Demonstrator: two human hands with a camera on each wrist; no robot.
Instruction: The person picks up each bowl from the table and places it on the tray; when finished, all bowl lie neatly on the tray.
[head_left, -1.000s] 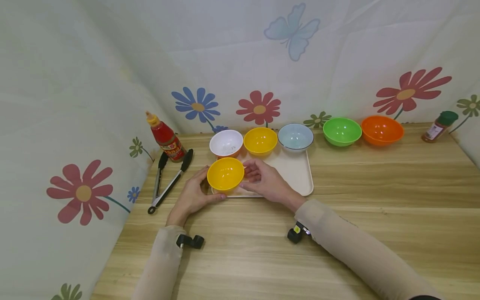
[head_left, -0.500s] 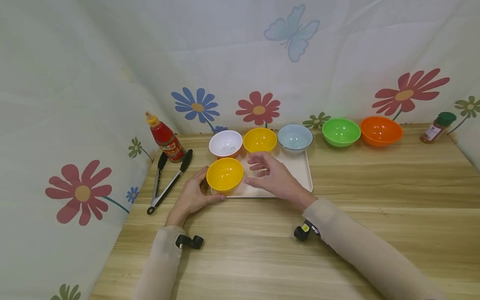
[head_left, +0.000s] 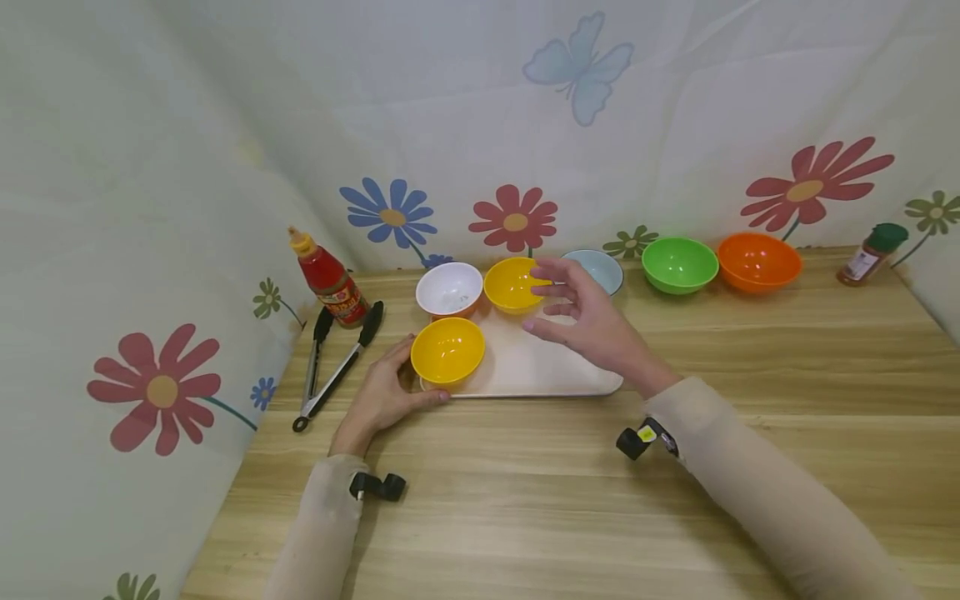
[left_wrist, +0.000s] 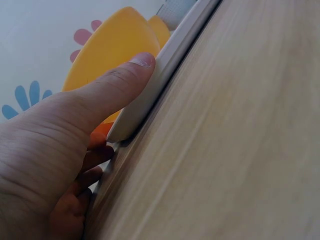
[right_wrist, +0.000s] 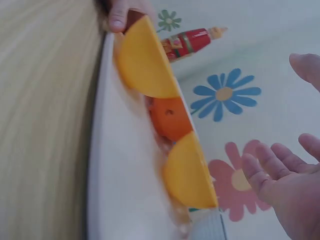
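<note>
My left hand point(head_left: 378, 396) cups the near yellow bowl point(head_left: 448, 350), which stands at the front left of a white tray point(head_left: 517, 362). In the left wrist view the thumb point(left_wrist: 120, 82) lies along the bowl by the tray edge, and the other fingers are partly hidden. My right hand point(head_left: 592, 321) is raised over the tray with spread, relaxed fingers and holds nothing. It is nearest to the far yellow bowl point(head_left: 510, 287) and partly covers a light blue bowl point(head_left: 603, 268). A bowl, white inside and orange outside point(head_left: 450, 290), stands behind the near yellow one.
Right of the tray stand a green bowl point(head_left: 680, 267) and an orange bowl point(head_left: 759, 265). A green-capped spice jar point(head_left: 870, 257) is at the far right. Tongs point(head_left: 337, 375) and a red sauce bottle point(head_left: 330, 283) are on the left. A flowered cloth hangs behind.
My right hand has left the near yellow bowl's side and moved right and away from me, up over the back of the tray. My left hand and the bowls have stayed in place.
</note>
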